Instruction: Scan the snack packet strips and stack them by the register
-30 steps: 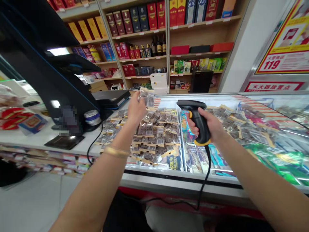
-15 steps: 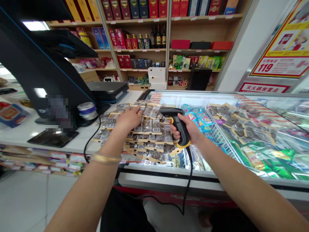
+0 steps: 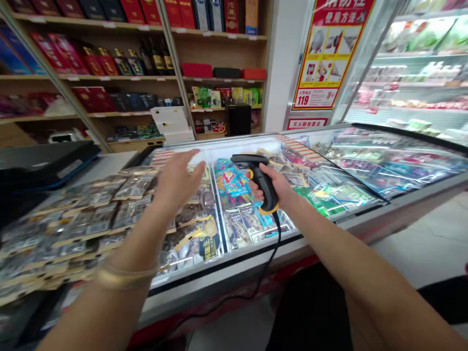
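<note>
While the right hand point(image 3: 273, 187) grips the black scanner point(image 3: 258, 181) over the freezer lid point(image 3: 329, 161), the left hand point(image 3: 178, 178) hovers empty — fingers spread — just above the snack packets point(image 3: 98, 204) piled on the glass.

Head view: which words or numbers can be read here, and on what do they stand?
"119": on the red and yellow poster on the wall.
The poster's other characters, the red sign below it, the shelf boxes and the packets near the left hand: too blurred to read.
The scanner in the right hand: no text visible.
</note>
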Demonstrator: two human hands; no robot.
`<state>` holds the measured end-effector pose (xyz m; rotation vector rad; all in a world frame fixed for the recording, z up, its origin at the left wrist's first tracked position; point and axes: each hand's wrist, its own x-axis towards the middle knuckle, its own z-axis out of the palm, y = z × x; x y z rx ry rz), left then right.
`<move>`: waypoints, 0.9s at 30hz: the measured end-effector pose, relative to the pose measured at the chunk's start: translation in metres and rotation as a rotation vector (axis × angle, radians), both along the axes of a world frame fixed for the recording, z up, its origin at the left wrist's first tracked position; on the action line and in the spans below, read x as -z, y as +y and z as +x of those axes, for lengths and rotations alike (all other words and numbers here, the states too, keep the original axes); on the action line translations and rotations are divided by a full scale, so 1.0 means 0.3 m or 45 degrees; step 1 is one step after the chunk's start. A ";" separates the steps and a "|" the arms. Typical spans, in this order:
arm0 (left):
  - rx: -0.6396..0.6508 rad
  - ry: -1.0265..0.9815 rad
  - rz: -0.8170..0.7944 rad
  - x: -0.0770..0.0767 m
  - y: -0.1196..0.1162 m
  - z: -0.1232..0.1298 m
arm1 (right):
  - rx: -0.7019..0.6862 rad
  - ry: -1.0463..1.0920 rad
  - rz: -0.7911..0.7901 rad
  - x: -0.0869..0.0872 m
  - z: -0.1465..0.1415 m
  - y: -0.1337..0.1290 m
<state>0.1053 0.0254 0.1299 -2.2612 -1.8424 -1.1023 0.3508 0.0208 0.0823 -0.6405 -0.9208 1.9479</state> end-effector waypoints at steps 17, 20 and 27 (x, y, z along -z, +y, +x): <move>0.346 -0.065 -0.289 0.331 0.202 0.756 | 0.544 -0.030 -0.010 0.142 0.519 -0.057; 0.377 -0.189 -0.324 0.330 0.191 0.755 | 0.514 -0.022 -0.017 0.134 0.516 -0.063; 0.378 -0.924 -0.535 0.275 0.157 0.739 | 0.540 -0.029 0.018 0.119 0.522 -0.087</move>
